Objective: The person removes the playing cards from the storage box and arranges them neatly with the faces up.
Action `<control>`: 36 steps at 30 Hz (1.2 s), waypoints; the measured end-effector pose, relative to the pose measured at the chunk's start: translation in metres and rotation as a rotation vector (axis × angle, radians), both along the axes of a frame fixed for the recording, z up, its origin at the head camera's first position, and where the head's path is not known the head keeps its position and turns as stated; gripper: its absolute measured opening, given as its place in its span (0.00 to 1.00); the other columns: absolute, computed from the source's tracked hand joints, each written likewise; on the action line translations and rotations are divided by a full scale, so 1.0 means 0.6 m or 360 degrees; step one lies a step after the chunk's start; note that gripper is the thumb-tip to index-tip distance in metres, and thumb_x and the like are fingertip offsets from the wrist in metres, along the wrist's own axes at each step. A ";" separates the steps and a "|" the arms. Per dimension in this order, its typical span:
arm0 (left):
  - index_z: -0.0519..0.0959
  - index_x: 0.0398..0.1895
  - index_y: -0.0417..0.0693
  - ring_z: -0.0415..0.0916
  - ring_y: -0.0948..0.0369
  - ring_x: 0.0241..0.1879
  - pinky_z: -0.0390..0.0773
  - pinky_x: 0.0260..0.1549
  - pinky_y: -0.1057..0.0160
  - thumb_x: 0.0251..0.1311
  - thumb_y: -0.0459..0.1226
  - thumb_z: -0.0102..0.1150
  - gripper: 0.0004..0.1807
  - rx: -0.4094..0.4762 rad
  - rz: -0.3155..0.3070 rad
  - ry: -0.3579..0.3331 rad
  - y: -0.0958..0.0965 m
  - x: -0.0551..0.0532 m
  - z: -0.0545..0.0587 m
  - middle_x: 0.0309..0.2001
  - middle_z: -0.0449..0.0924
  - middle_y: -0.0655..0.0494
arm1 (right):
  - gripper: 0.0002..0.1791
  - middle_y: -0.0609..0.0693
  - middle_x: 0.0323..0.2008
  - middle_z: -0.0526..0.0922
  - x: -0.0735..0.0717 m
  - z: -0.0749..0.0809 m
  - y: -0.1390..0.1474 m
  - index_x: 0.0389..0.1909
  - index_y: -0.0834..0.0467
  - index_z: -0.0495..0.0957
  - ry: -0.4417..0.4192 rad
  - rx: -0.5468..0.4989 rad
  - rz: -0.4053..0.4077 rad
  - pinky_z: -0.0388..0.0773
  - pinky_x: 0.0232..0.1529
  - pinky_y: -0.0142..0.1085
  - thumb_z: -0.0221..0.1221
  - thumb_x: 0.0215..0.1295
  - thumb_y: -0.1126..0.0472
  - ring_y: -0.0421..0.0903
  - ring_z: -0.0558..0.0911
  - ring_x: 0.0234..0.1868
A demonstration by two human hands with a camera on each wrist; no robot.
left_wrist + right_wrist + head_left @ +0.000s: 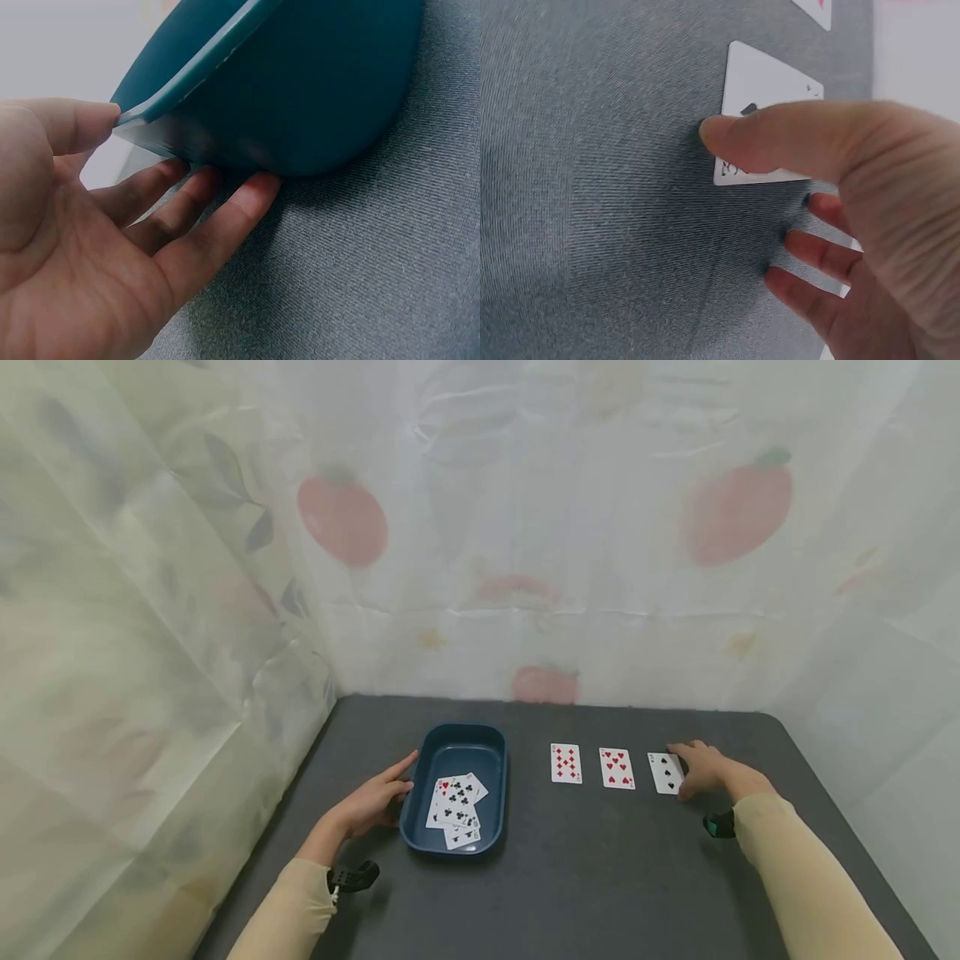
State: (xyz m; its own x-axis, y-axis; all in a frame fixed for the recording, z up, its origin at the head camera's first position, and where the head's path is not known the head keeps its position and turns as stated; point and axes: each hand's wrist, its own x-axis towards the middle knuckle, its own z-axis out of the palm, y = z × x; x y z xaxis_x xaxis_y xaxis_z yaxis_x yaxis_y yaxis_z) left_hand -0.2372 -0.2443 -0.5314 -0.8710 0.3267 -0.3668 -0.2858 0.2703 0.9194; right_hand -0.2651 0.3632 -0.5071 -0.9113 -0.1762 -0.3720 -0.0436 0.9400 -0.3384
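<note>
My left hand is at the left side of a deep blue tray. Its thumb touches the rim, and the other fingers, fairly straight, rest against the outer wall low down, as the left wrist view shows. On the right, my right hand spans a three of spades playing card lying on the table. The thumb crosses the card to its edge in the right wrist view; the index finger is hidden there. In the head view, a fingertip is at the card's far edge.
Several overlapping playing cards lie face up in the tray. A diamonds card and a hearts card form a row with the spades card. The dark grey table is bordered by a printed curtain at the back.
</note>
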 end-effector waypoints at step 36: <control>0.52 0.82 0.75 0.71 0.47 0.60 0.79 0.47 0.36 0.79 0.40 0.48 0.34 -0.0021 0.0028 0.0021 -0.018 0.008 -0.004 0.59 0.71 0.38 | 0.49 0.53 0.72 0.68 0.042 0.044 -0.454 0.78 0.56 0.62 0.0733 -0.0269 0.0710 0.66 0.69 0.47 0.63 0.64 0.32 0.51 0.67 0.72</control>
State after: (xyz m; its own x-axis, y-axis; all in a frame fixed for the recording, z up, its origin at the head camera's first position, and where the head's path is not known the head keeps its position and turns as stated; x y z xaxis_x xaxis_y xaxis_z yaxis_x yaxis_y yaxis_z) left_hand -0.2327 -0.2554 -0.5338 -0.8814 0.3061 -0.3597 -0.2788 0.2776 0.9194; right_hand -0.2399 0.0911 -0.4808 -0.7968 -0.5952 0.1038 -0.5917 0.7340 -0.3333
